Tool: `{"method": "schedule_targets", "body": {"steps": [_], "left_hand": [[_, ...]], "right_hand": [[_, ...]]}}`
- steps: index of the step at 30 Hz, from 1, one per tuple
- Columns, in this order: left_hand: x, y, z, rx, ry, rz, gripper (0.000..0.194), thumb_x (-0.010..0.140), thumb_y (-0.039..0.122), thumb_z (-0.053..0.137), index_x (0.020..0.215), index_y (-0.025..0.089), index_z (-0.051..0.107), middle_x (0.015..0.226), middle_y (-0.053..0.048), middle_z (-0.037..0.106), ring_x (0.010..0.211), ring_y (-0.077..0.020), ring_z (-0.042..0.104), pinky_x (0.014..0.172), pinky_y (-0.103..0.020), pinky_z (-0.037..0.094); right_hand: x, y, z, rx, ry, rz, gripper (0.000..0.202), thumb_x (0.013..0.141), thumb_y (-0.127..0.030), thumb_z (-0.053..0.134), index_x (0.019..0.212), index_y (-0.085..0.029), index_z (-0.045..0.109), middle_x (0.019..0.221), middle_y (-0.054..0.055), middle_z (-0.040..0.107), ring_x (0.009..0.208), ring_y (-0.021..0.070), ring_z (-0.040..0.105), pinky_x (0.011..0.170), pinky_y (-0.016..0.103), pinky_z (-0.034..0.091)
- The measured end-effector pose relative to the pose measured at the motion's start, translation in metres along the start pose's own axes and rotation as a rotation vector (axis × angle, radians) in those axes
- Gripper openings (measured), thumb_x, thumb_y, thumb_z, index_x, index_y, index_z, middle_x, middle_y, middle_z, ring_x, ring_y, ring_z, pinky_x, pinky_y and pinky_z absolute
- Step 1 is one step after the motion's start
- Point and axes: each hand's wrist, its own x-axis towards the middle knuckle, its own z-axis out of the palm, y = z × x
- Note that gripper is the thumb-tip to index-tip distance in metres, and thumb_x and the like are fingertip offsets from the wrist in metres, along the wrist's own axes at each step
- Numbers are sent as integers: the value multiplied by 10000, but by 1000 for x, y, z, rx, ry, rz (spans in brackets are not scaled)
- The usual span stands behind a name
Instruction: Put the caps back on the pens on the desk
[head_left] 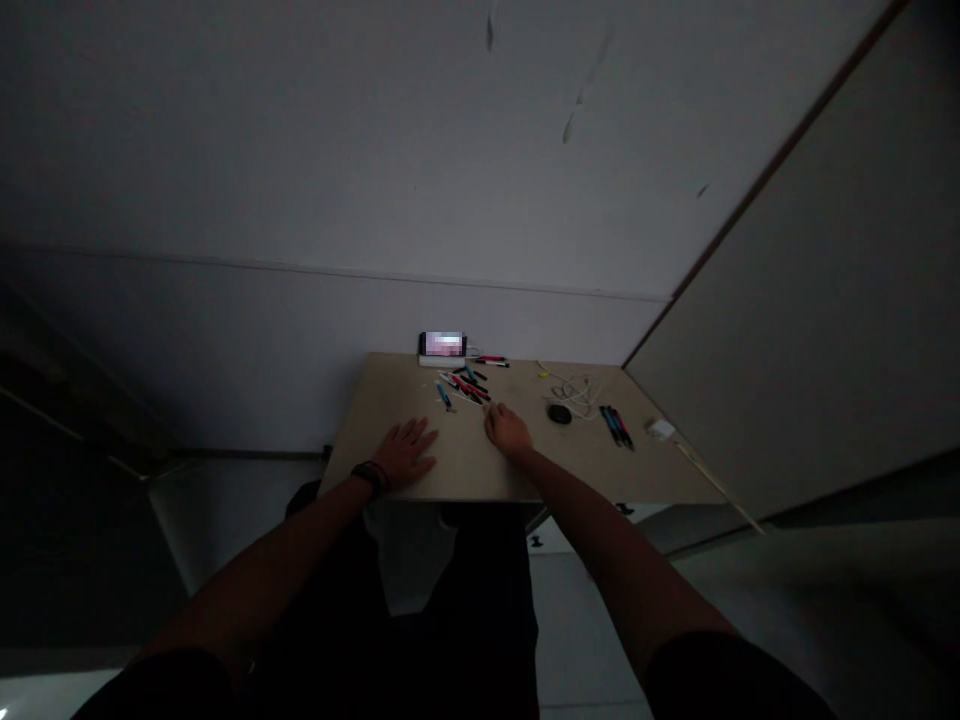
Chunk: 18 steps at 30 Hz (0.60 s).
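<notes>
The scene is dimly lit, so small details can be made out only with difficulty. The screen of the phone (pixel 443 345) is covered by coarse blocks, and what is displayed cannot be read. In the loose pile of pens (pixel 469 385), lying on the worktop (pixel 465 468) just beyond the right hand (pixel 509 432), some pens are partly hidden under others, and their number cannot be told. The fingertips of this hand are curled down near the pile's close edge; whether something is pinched there cannot be told. The right forearm is stretched forward and inward. The left hand (pixel 406 453) is laid palm down on the worktop, with fingers spread, and nothing is seen to be held; dark bands (pixel 371 477) are worn on its wrist. Both sleeves are cut off by the lower edge. Farther right, a black mouse (pixel 559 413), a tangled white cable (pixel 577 396) and a row of pens (pixel 616 427) are seen.
</notes>
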Motion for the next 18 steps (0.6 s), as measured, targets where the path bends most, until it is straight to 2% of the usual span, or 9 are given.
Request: {"method": "schedule_targets", "body": {"steps": [5,11,14,18], "left_hand": [[24,-3,-1,3,-12,33,595,971,526,449,1522,301,427,1652,-94,304,1517,-323,271,1212,-554,184],[59,-12,3,35,-50,25,638,974,528,429,1555,273,363,1673,-108,243,1529,-323,240,1213,-557,180],[73,-16,4,46,-56,21,657,974,506,432,1569,246,330,1679,-135,205,1531,-322,233,1210,-553,191],[82,-20,3,59,-75,35,650,978,483,417,1568,225,326,1673,-142,223,1534,-321,225,1209,-555,195]], "right_hand": [[22,-8,0,34,-30,-220,309,1006,-252,462,1280,-175,580,1437,159,502,1255,245,521,1058,351,425],[54,-22,11,79,-31,-339,325,994,-226,451,1285,-160,580,1440,170,493,1259,254,534,1065,375,441],[60,-26,14,103,-17,-349,306,983,-222,461,1250,-150,594,1470,179,470,1277,265,533,1054,378,458],[59,-27,15,100,-27,-271,347,982,-243,451,1292,-148,576,1553,184,391,1274,282,546,997,381,504]]}}
